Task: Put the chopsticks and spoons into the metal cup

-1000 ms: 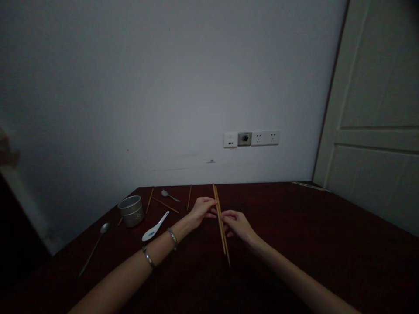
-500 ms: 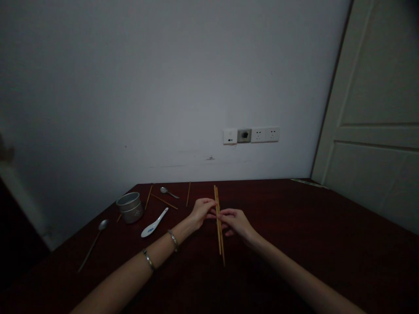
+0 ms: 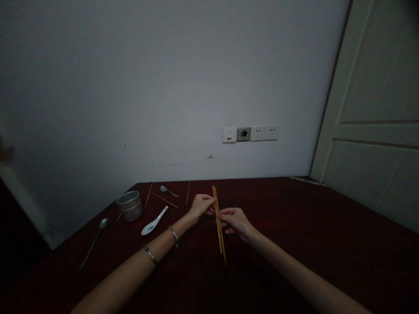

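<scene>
Two wooden chopsticks point(image 3: 220, 235) lie side by side, pointing away from me, over the dark red table point(image 3: 310, 235). My left hand point(image 3: 200, 205) pinches them from the left near their far half. From the right, my right hand point(image 3: 236, 221) pinches the same pair at mid-length. Both hands have curled fingers closed on the sticks. Two bracelets sit on my left wrist.
At the table's far left stand a small metal pot point(image 3: 130, 206), a white ceramic spoon point(image 3: 153, 222), a long metal spoon point(image 3: 94, 240), a short metal spoon point(image 3: 167, 190) and several loose chopsticks point(image 3: 163, 200). A white wall with sockets point(image 3: 250, 133) is behind; a door point(image 3: 376, 131) stands at the right.
The hands and the chopstick pair stay almost in place; the pair has come slightly more parallel and shifted a little toward me. The view has tilted down slightly.
</scene>
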A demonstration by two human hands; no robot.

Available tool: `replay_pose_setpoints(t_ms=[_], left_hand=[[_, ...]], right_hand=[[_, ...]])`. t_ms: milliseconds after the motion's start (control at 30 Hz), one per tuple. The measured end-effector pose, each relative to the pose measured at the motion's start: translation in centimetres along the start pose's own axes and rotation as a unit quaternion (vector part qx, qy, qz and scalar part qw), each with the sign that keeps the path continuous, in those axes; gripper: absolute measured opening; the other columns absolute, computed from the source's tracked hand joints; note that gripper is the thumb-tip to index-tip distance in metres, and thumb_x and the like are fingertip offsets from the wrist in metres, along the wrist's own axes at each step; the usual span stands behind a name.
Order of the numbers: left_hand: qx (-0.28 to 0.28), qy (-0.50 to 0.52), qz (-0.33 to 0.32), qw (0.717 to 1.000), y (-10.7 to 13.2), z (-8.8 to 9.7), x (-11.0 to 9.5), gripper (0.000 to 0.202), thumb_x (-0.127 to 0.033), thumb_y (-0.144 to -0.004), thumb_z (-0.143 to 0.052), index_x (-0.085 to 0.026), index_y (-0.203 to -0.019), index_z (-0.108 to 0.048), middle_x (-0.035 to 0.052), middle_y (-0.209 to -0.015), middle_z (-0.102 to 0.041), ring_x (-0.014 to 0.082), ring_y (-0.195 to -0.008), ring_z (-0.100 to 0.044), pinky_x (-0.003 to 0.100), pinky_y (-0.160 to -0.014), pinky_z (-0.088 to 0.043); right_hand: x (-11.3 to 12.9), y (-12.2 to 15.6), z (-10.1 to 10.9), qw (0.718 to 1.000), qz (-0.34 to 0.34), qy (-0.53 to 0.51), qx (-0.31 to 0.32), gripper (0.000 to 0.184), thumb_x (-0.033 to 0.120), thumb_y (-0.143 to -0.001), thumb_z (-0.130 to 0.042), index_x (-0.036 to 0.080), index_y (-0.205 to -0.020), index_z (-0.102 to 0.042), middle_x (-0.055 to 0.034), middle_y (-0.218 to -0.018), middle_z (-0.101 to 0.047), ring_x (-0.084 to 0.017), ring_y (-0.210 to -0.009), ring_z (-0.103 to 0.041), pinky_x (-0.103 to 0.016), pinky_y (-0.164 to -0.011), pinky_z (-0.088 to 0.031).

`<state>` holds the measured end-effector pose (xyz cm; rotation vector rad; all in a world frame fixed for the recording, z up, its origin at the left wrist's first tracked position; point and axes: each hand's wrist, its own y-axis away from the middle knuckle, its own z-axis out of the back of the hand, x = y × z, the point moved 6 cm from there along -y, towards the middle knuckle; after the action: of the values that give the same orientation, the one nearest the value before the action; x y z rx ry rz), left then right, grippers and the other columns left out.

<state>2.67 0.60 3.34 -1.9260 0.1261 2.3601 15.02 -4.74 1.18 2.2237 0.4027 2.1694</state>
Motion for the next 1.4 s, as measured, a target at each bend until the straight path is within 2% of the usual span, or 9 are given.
replay_pose_setpoints(t_ms=[100,200,367,467,700,867,1033,1267,1400], left_hand=[[-0.013,-0.132,-0.015,0.991,-0.9,0.3,-1.0,0.031,-0.041,-0.071,-0.057,-0.010,-0.062,-0.057,0.0024,-0.050,-0.056,0.0094,-0.038,-0.052,0.020,-0.039,-0.042],[-0.031,-0.262,-0.048,0.963,-1.3,0.4,-2.1,0.033,-0.042,-0.069,-0.057,-0.011,-0.057,-0.059,0.0027,-0.046,-0.055,0.0103,-0.036,-0.051,0.019,-0.036,-0.038],[-0.045,-0.374,-0.052,0.925,-1.4,0.4,-2.4,0.026,-0.034,-0.068,-0.055,-0.011,-0.058,-0.063,0.0039,-0.046,-0.057,0.0113,-0.041,-0.055,0.017,-0.039,-0.038],[-0.037,-0.389,-0.017,0.920,-1.4,0.6,-1.7,0.023,-0.028,-0.067,-0.053,-0.010,-0.057,-0.063,0.0042,-0.047,-0.057,0.0118,-0.041,-0.055,0.017,-0.039,-0.040],[0.001,-0.327,0.075,0.942,-0.7,1.4,1.1,0.021,-0.024,-0.066,-0.052,-0.011,-0.050,-0.054,0.0019,-0.043,-0.055,0.0126,-0.038,-0.054,0.022,-0.039,-0.046],[0.018,-0.313,0.111,0.943,-1.1,2.2,3.5,0.020,-0.021,-0.066,-0.051,-0.011,-0.049,-0.052,0.0019,-0.043,-0.055,0.0129,-0.039,-0.055,0.024,-0.042,-0.050],[0.016,-0.385,0.113,0.916,-1.4,2.8,4.6,0.020,-0.024,-0.066,-0.053,-0.008,-0.056,-0.058,0.0081,-0.054,-0.063,0.0154,-0.043,-0.059,0.024,-0.041,-0.049],[0.037,-0.497,0.055,0.865,-0.8,2.5,3.2,0.023,-0.027,-0.070,-0.052,-0.008,-0.068,-0.065,0.0095,-0.061,-0.065,0.0138,-0.043,-0.058,0.020,-0.040,-0.045],[0.043,-0.529,0.049,0.846,-0.4,2.1,2.3,0.025,-0.029,-0.071,-0.051,-0.009,-0.073,-0.066,0.0095,-0.066,-0.067,0.0141,-0.047,-0.059,0.020,-0.042,-0.044]], right_hand=[[0.1,0.1,-0.3,1.000,0.003,0.009,0.000,0.014,0.019,-0.068,-0.060,0.012,-0.079,-0.056,-0.0016,-0.063,-0.061,-0.008,-0.046,-0.055,-0.015,-0.034,-0.043],[-0.1,-0.1,-0.5,1.000,0.005,0.011,-0.009,0.014,0.018,-0.067,-0.061,0.012,-0.078,-0.055,-0.0010,-0.062,-0.061,-0.008,-0.046,-0.055,-0.015,-0.033,-0.043],[-1.1,-0.7,-1.0,1.000,0.002,0.011,-0.007,0.012,0.018,-0.068,-0.061,0.013,-0.076,-0.053,0.0000,-0.061,-0.060,-0.008,-0.045,-0.056,-0.015,-0.033,-0.044],[-1.7,-0.8,-1.4,1.000,-0.005,0.015,0.006,0.010,0.018,-0.069,-0.059,0.013,-0.076,-0.052,0.0000,-0.061,-0.060,-0.009,-0.046,-0.057,-0.016,-0.034,-0.045],[-2.5,-0.7,-3.1,0.994,-0.022,0.074,0.075,0.010,0.021,-0.075,-0.054,0.012,-0.074,-0.051,-0.0016,-0.057,-0.060,-0.011,-0.046,-0.060,-0.016,-0.033,-0.043],[-2.6,-0.9,-2.7,0.993,-0.018,0.101,0.065,0.013,0.024,-0.080,-0.049,0.012,-0.075,-0.050,-0.0009,-0.054,-0.059,-0.011,-0.043,-0.059,-0.016,-0.031,-0.042],[-3.2,-1.5,-1.9,0.990,-0.014,0.128,0.049,0.017,0.027,-0.082,-0.045,0.012,-0.074,-0.049,-0.0011,-0.053,-0.058,-0.011,-0.042,-0.058,-0.016,-0.031,-0.042],[-3.0,-0.8,-3.1,0.979,0.051,0.188,0.060,0.011,0.022,-0.073,-0.049,0.012,-0.073,-0.053,-0.0005,-0.052,-0.058,-0.011,-0.042,-0.058,-0.016,-0.030,-0.041],[-2.3,0.0,-4.1,0.965,0.083,0.238,0.067,0.013,0.023,-0.070,-0.049,0.012,-0.072,-0.057,-0.0005,-0.052,-0.058,-0.009,-0.038,-0.054,-0.015,-0.030,-0.040]])
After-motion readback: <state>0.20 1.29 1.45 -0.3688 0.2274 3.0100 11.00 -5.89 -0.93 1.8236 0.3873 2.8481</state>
